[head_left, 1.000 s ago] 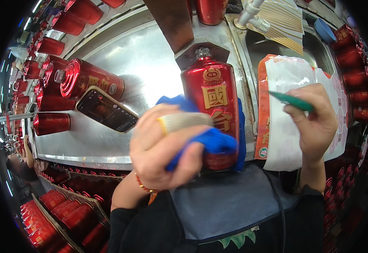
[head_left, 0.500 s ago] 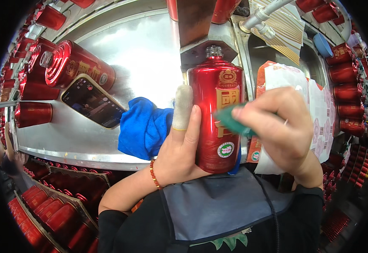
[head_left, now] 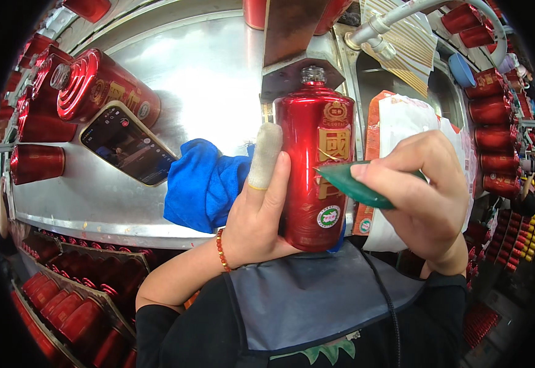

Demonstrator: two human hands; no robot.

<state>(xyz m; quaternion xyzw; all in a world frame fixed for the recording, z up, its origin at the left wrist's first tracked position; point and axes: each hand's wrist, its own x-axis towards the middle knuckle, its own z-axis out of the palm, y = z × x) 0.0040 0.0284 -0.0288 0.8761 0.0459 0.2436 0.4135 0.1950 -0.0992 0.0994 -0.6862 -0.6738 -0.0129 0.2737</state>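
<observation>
A glossy red bottle (head_left: 301,208) with gold lettering, a round green-and-white sticker and an uncapped clear glass neck lies in front of me, neck pointing away. My left hand (head_left: 258,214) grips its left side and lower end; one finger wears a pale cloth finger cover (head_left: 267,153). In my right hand (head_left: 427,190) is a pointed green scraper (head_left: 365,190), pinched between thumb and fingers. Its tip is at the gold lettering; whether it touches is hard to tell. Thin gold slivers show by the lettering. A crumpled blue cloth (head_left: 200,187) lies left of my left hand.
Left of the cloth, a phone (head_left: 127,144) leans against another red bottle (head_left: 111,89) on the metal worktop (head_left: 209,67). White sticker sheets (head_left: 405,116) lie to the right, before a sink with a pipe (head_left: 402,18). Red bottles fill crates (head_left: 71,306) at lower left.
My right hand and the green scraper have shifted slightly right and are no longer blurred. Thin gold slivers now show at the lettering. The whole view has shifted a little; my left hand keeps its grip.
</observation>
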